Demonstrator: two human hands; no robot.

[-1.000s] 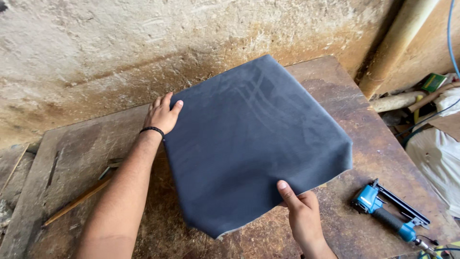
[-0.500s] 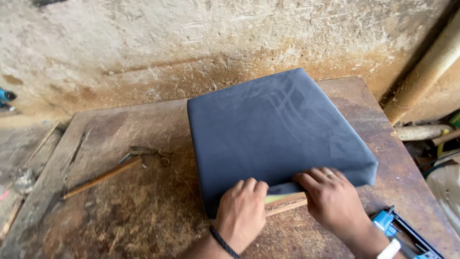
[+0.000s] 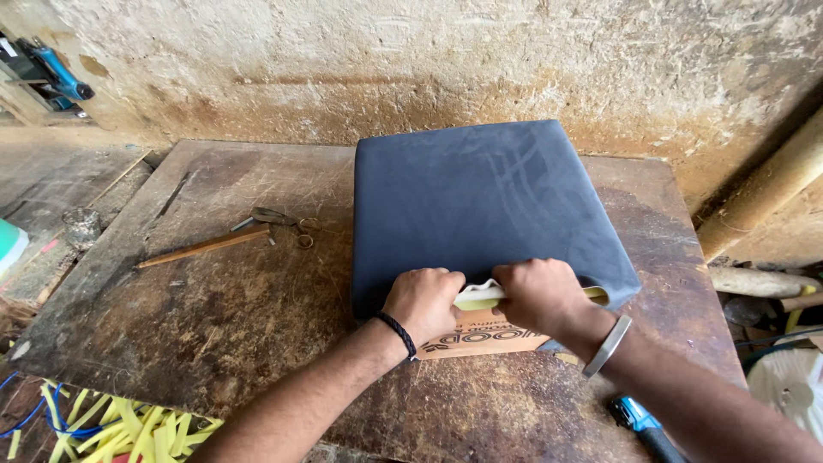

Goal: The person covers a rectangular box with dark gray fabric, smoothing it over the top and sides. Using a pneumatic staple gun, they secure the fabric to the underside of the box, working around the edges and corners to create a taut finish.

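A square seat cushion covered in dark blue fabric [image 3: 480, 201] lies on a worn wooden table [image 3: 214, 309]. Both hands grip its near edge. My left hand [image 3: 424, 302], with a black band at the wrist, is closed on the fabric edge at the left. My right hand [image 3: 538, 296], with a metal bangle, is closed on the fabric edge beside it. Between them pale yellow foam [image 3: 480, 296] shows under the lifted fabric. A wooden base board [image 3: 480, 336] sticks out beneath the cushion.
Scissors [image 3: 279, 220] and a wooden stick [image 3: 201, 247] lie left of the cushion. A blue power tool [image 3: 643, 424] rests at the table's near right edge. Yellow strips [image 3: 129, 424] lie on the floor at lower left. A rough plaster wall [image 3: 429, 60] stands behind.
The cushion has turned squarer to me. Both hands have closed on its near edge and lifted the fabric, baring more yellow foam and the board.
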